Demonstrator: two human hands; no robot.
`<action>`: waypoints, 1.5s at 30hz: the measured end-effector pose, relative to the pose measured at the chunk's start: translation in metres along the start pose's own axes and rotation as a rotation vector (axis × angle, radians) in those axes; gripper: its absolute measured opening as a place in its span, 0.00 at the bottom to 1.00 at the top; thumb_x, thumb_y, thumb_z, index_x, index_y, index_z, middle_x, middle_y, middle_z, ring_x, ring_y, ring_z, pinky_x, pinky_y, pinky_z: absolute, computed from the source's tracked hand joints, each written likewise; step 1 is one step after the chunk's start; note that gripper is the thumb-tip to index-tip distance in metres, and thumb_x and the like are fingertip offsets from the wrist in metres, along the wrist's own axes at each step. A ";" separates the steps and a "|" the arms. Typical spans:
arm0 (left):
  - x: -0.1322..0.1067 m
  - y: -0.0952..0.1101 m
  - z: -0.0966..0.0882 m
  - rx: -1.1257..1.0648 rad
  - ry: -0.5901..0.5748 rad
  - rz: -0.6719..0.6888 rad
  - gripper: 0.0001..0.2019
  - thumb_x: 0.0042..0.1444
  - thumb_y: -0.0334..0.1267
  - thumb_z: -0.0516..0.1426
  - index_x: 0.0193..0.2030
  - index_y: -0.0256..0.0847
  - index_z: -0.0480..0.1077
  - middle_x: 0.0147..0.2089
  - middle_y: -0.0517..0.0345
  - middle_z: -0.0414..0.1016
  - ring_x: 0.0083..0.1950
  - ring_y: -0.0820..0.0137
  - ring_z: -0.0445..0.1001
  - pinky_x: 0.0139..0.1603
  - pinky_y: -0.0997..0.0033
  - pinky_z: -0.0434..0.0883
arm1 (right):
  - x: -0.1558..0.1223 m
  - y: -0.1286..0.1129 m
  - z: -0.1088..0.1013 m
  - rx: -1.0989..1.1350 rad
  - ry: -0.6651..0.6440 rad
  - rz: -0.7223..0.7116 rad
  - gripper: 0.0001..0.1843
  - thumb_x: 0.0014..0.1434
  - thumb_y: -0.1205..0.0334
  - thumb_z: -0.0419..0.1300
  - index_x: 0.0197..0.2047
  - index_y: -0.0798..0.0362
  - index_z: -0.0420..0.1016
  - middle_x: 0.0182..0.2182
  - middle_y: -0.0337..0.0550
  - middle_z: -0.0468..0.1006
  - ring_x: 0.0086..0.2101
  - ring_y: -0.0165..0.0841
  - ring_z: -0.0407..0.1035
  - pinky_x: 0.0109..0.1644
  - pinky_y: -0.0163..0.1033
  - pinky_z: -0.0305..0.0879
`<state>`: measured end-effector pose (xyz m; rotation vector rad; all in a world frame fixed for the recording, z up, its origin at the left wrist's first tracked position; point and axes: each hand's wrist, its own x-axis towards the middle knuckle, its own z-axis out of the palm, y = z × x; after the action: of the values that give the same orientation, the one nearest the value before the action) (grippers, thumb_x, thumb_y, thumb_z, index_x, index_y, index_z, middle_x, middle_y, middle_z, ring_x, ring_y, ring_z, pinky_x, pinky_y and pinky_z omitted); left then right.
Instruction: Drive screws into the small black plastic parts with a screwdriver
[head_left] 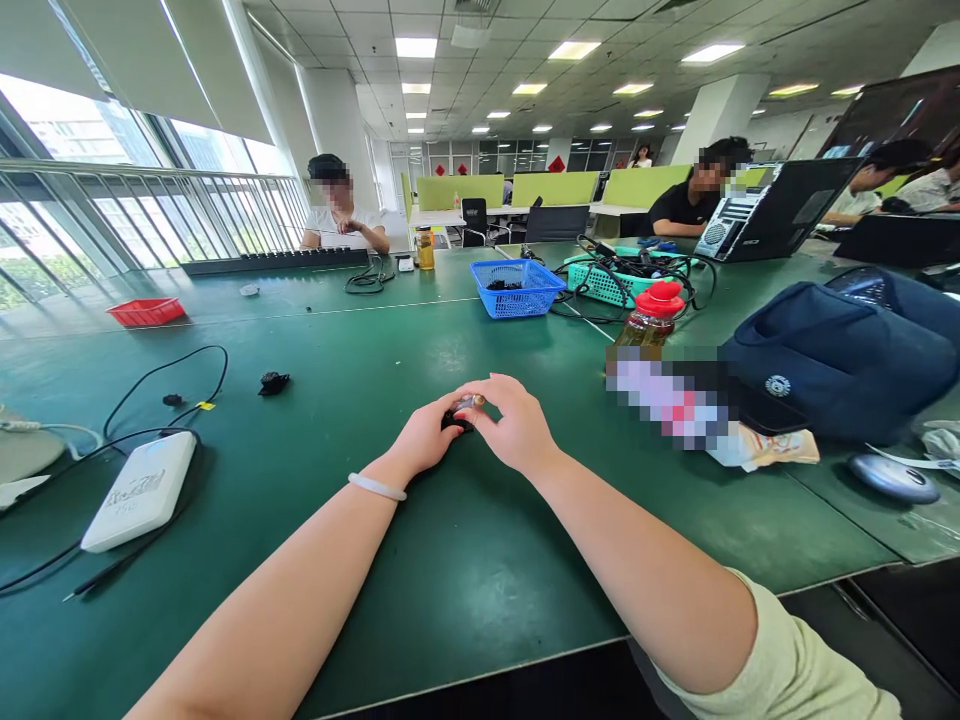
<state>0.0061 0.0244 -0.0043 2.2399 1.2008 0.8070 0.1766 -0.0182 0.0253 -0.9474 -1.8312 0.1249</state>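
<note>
My left hand (427, 435) and my right hand (517, 425) meet over the middle of the green table (465, 560). The left fingers are closed round a small black object (457, 422), mostly covered by the hand. Between the thumb and fingers of my right hand sits a small shiny, brownish cylindrical piece (471, 401); it is too small and too covered to name. The two pieces lie close together, and whether they are joined I cannot tell. A pale bangle (377, 487) circles my left wrist.
Left lie a white power adapter box (142, 490), black cables, a black lump (274, 383) and a red basket (147, 312). Ahead stand a blue basket (517, 290) and a green basket (600, 280) of cables. Right are a red-capped bottle (651, 315), a navy bag (847, 350) and a mouse (892, 479). Several people sit beyond.
</note>
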 end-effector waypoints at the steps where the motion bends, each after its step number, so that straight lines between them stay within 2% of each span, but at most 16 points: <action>1: 0.000 0.000 0.000 -0.004 -0.004 -0.008 0.26 0.55 0.27 0.58 0.62 0.43 0.67 0.56 0.54 0.78 0.56 0.62 0.76 0.62 0.58 0.69 | 0.000 0.001 -0.001 -0.004 0.011 0.019 0.10 0.60 0.64 0.62 0.45 0.46 0.79 0.38 0.39 0.84 0.39 0.36 0.77 0.62 0.53 0.66; 6: 0.000 0.000 -0.001 -0.006 -0.016 -0.034 0.30 0.55 0.27 0.58 0.65 0.44 0.65 0.62 0.54 0.74 0.61 0.61 0.73 0.65 0.56 0.66 | 0.001 0.000 -0.004 -0.002 0.023 0.066 0.18 0.62 0.67 0.57 0.53 0.44 0.75 0.41 0.40 0.83 0.42 0.37 0.76 0.54 0.48 0.70; 9: 0.000 -0.001 0.000 -0.011 -0.012 -0.035 0.32 0.55 0.27 0.58 0.67 0.46 0.63 0.60 0.54 0.75 0.59 0.61 0.75 0.64 0.56 0.68 | -0.001 -0.003 -0.003 0.008 -0.008 0.060 0.20 0.63 0.69 0.53 0.55 0.43 0.74 0.42 0.40 0.83 0.42 0.35 0.76 0.50 0.45 0.72; 13: 0.000 -0.003 0.001 -0.022 -0.007 -0.030 0.32 0.55 0.28 0.58 0.67 0.45 0.63 0.57 0.54 0.77 0.57 0.62 0.76 0.63 0.57 0.69 | -0.003 -0.005 0.000 0.067 -0.028 0.082 0.21 0.63 0.70 0.51 0.55 0.43 0.74 0.42 0.39 0.83 0.43 0.34 0.76 0.52 0.44 0.72; 19: 0.000 -0.001 -0.001 -0.006 -0.009 -0.051 0.29 0.54 0.28 0.59 0.64 0.43 0.66 0.56 0.52 0.78 0.59 0.60 0.75 0.64 0.57 0.68 | -0.001 0.010 -0.001 0.132 0.063 0.208 0.18 0.64 0.66 0.52 0.56 0.46 0.70 0.42 0.42 0.83 0.42 0.35 0.77 0.52 0.45 0.71; 26: 0.000 0.003 -0.002 0.001 -0.009 -0.079 0.28 0.54 0.29 0.59 0.63 0.45 0.66 0.55 0.53 0.78 0.58 0.61 0.75 0.65 0.56 0.67 | -0.001 0.024 -0.001 0.170 0.157 0.356 0.19 0.64 0.64 0.50 0.57 0.49 0.67 0.41 0.46 0.83 0.40 0.37 0.77 0.47 0.46 0.73; 29: 0.001 0.003 -0.002 0.010 -0.009 -0.075 0.28 0.54 0.29 0.59 0.63 0.44 0.67 0.55 0.53 0.78 0.57 0.61 0.75 0.64 0.56 0.67 | -0.002 0.023 0.000 0.161 0.160 0.344 0.19 0.63 0.64 0.49 0.57 0.49 0.67 0.40 0.46 0.82 0.39 0.36 0.77 0.45 0.45 0.73; 35: 0.000 0.004 -0.002 0.024 -0.022 -0.056 0.27 0.54 0.28 0.59 0.62 0.43 0.67 0.56 0.53 0.78 0.57 0.61 0.75 0.63 0.58 0.68 | -0.002 0.016 -0.001 0.143 0.143 0.303 0.18 0.64 0.62 0.52 0.57 0.49 0.65 0.40 0.45 0.83 0.41 0.37 0.77 0.48 0.46 0.72; 41: 0.000 0.006 -0.002 -0.005 -0.015 -0.056 0.28 0.54 0.28 0.59 0.62 0.44 0.67 0.55 0.54 0.78 0.56 0.62 0.75 0.63 0.59 0.68 | -0.001 0.012 -0.006 0.151 0.175 0.289 0.12 0.63 0.57 0.56 0.49 0.48 0.68 0.40 0.45 0.83 0.40 0.38 0.78 0.49 0.47 0.72; 45: 0.001 0.004 -0.001 0.032 0.007 -0.045 0.27 0.52 0.28 0.60 0.61 0.42 0.68 0.53 0.53 0.78 0.53 0.62 0.76 0.61 0.59 0.70 | 0.000 0.009 -0.008 0.107 0.134 0.247 0.09 0.64 0.59 0.55 0.47 0.47 0.70 0.40 0.43 0.83 0.40 0.37 0.78 0.48 0.45 0.72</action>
<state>0.0080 0.0235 -0.0012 2.2286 1.2721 0.7843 0.1875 -0.0148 0.0247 -1.0774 -1.5648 0.3018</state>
